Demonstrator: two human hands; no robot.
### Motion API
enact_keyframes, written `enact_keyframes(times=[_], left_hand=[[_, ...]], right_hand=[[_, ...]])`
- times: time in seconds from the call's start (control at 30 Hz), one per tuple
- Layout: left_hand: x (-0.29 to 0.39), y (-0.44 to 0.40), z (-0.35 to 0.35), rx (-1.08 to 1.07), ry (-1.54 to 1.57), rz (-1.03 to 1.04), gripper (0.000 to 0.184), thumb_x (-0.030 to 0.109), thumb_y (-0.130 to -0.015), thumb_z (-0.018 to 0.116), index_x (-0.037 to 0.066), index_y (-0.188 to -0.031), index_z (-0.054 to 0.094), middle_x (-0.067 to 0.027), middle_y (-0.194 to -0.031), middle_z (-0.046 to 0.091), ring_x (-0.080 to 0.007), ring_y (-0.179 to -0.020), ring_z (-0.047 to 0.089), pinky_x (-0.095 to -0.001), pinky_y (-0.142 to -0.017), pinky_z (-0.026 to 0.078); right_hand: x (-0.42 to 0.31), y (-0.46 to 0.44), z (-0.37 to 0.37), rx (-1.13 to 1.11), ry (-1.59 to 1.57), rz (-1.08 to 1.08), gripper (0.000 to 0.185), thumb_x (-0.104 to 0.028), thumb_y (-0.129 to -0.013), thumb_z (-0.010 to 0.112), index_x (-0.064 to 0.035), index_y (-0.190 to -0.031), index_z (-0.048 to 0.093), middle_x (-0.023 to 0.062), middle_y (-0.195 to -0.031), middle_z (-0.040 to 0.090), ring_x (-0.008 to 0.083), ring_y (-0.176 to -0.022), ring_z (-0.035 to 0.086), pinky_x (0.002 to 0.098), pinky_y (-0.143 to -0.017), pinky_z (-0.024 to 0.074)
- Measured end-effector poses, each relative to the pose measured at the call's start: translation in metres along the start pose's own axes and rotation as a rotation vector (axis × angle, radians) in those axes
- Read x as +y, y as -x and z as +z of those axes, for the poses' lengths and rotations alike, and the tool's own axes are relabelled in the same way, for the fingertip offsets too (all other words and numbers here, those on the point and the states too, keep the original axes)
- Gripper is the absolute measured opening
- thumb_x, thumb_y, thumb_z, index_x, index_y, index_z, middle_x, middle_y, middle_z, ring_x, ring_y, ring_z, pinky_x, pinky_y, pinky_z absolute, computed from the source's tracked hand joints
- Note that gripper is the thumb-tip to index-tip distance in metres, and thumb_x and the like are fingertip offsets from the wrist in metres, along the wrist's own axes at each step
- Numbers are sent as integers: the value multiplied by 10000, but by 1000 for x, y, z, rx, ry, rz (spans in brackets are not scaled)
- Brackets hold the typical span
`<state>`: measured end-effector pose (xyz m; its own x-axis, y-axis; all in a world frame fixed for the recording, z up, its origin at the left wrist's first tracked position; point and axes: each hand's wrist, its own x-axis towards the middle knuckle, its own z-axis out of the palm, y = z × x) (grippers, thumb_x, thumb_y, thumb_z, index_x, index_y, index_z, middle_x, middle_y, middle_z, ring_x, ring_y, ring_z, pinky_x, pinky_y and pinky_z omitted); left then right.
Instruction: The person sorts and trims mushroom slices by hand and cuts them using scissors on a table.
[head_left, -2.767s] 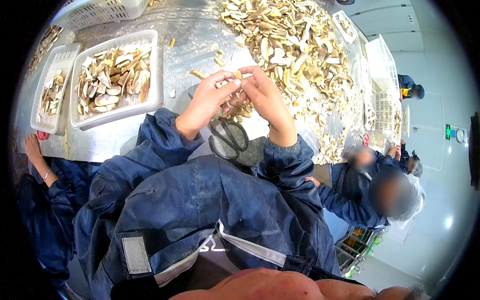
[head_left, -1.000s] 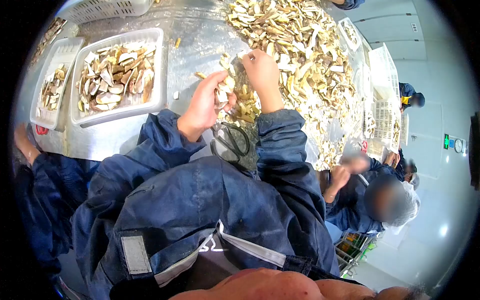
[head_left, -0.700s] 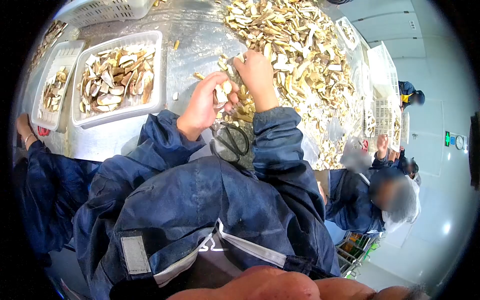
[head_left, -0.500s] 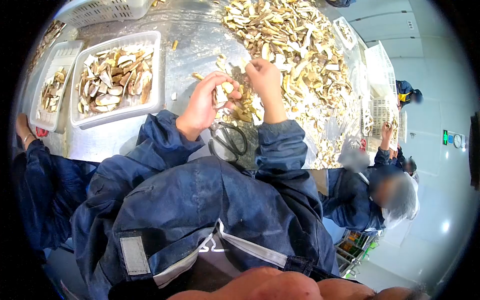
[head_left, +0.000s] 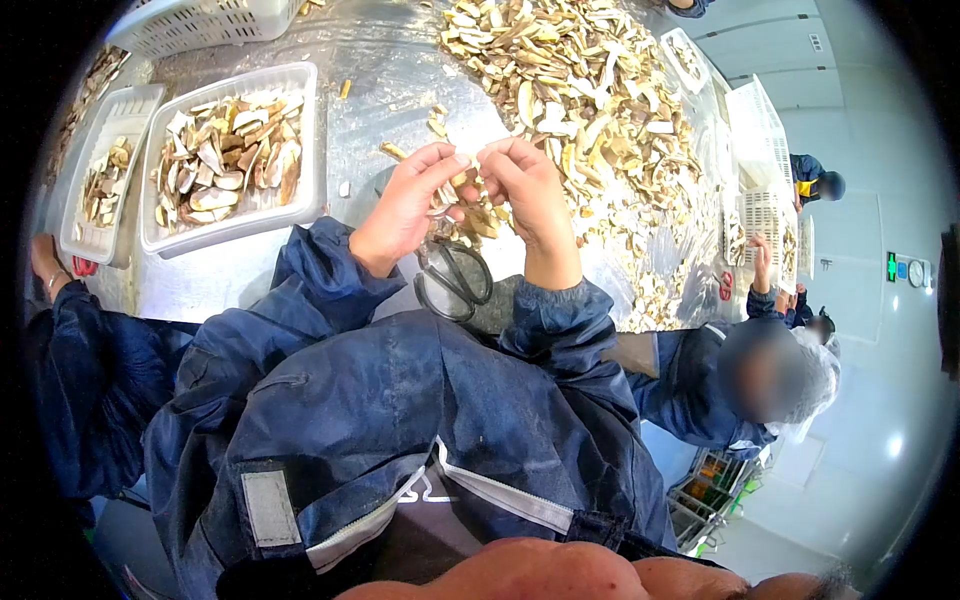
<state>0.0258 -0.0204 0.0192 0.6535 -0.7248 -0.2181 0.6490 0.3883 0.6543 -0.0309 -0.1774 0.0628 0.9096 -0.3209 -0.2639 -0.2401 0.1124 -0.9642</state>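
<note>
My left hand (head_left: 402,212) is closed with thumb and fingers curled around dried mushroom slices, mostly hidden by the fingers. Beside it my right hand (head_left: 530,190) pinches at a small pale mushroom slice; its fingertips almost meet those of my left hand. Below the hands, a pair of scissors with black handles (head_left: 455,285) lies near the table's front edge, its blades hidden. A large heap of mushroom slices (head_left: 590,110) spreads beyond and to the right of my right hand. To the left stands a clear plastic tub (head_left: 312,150) of bigger mushroom slices (head_left: 225,155).
A shallower white tray (head_left: 75,200) with fewer slices is at far left. A perforated white basket (head_left: 205,30) stands at the back left, and more baskets (head_left: 765,150) line the right. Co-workers (head_left: 690,385) sit to the right; another person's hand (head_left: 45,260) rests at left.
My right hand has come back from the heap towards my body, and its fingertips now meet my left hand's. My left fingers have closed more. The co-worker at right has shifted.
</note>
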Motion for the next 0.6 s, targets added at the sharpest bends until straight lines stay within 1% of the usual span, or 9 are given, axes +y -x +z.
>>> enact_keyframes(times=[0.1, 0.2, 0.3, 0.4, 0.5, 0.6], left_hand=[[2, 1, 1, 15, -10, 8, 161, 239, -978, 636, 81, -1003, 621, -21, -879, 635, -91, -750, 614, -233, -554, 461], [1, 1, 1, -27, -134, -24, 164, 235, -971, 633, 72, -964, 625, -21, -849, 625, -88, -717, 589, -232, -529, 434], [-2, 1, 0, -75, -217, -31, 170, 233, -961, 638, 65, -936, 626, -18, -808, 614, -90, -700, 585, -231, -515, 426], [-5, 0, -4, -100, -235, -84, 153, 242, -976, 642, 89, -966, 638, 12, -856, 598, -72, -747, 584, -220, -529, 443], [-5, 0, -4, -117, -291, -85, 153, 244, -972, 649, 93, -947, 639, 14, -837, 592, -72, -756, 585, -217, -532, 438], [-5, 1, -1, -118, -308, -123, 150, 237, -969, 650, 91, -936, 635, 16, -825, 586, -70, -758, 587, -215, -534, 433]], right_hand=[[-2, 2, -1, -13, -54, 15, 149, -166, -925, 706, -24, -936, 662, 7, -744, 634, 62, -596, 540, 208, -538, 407], [-7, 5, -4, -49, 25, -9, 187, -205, -936, 715, -28, -917, 658, -10, -735, 623, 52, -607, 532, 197, -553, 395], [-15, 10, -5, -141, 102, 21, 215, -240, -944, 718, -44, -884, 654, -39, -713, 591, 37, -608, 502, 196, -548, 375], [-6, 9, -11, -97, 162, 43, 216, -240, -953, 707, -58, -854, 650, -52, -692, 560, 30, -595, 467, 206, -523, 351], [-1, 14, -17, -130, 148, 58, 222, -245, -966, 690, -66, -840, 650, -54, -692, 558, 28, -593, 457, 207, -517, 335], [5, 16, -21, -168, 105, 57, 215, -246, -981, 666, -69, -862, 644, -58, -694, 544, 26, -586, 442, 206, -519, 325]])
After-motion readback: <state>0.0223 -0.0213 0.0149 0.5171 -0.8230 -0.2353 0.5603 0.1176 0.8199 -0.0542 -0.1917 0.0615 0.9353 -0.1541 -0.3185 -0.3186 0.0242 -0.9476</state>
